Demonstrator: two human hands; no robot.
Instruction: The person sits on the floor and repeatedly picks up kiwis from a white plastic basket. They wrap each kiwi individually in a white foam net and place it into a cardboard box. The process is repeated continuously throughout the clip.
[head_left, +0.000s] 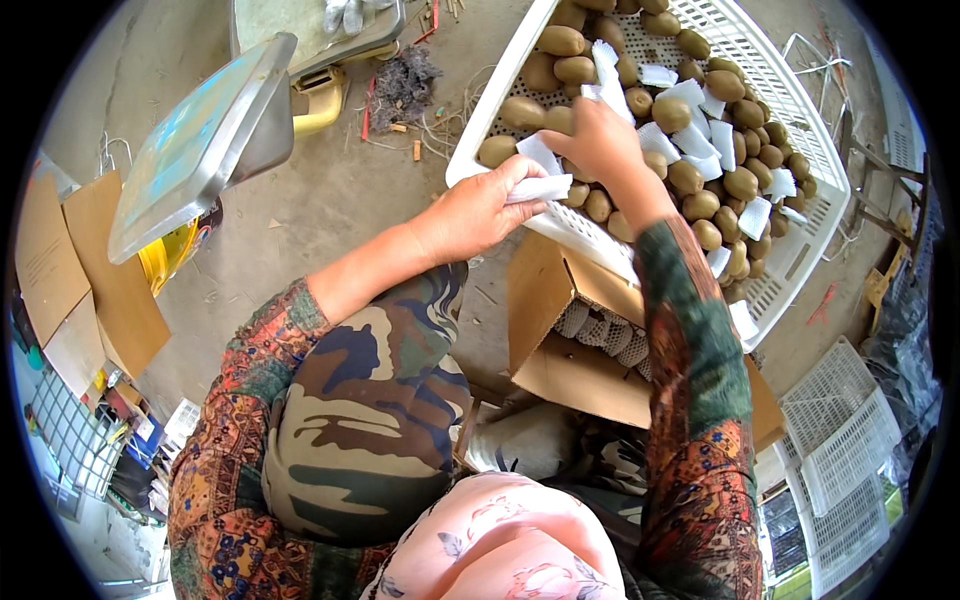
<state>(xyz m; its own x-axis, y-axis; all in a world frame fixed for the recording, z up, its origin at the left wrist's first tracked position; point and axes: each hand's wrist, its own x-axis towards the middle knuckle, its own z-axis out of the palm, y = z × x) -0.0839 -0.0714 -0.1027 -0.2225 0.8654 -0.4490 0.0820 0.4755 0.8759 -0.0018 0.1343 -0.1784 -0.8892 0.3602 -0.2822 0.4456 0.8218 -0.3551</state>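
Pink cloth (500,545) lay at bottom centre; at upper centre the left hand (475,208) pinched white foam (542,189), the right hand (605,150) was over brown fruits (740,183) in the upper-right crate (815,225), its grip I could not tell; light pinching seemed wise

Brown kiwifruit (740,183), white wraps (540,188), camouflage trousers (370,400), sheeting (905,335) perhaps blue.

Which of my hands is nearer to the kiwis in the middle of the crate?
Right. The right hand is over the crate, just left of those kiwis; the left hand is farther off, at the crate's near left corner, holding a white foam net.
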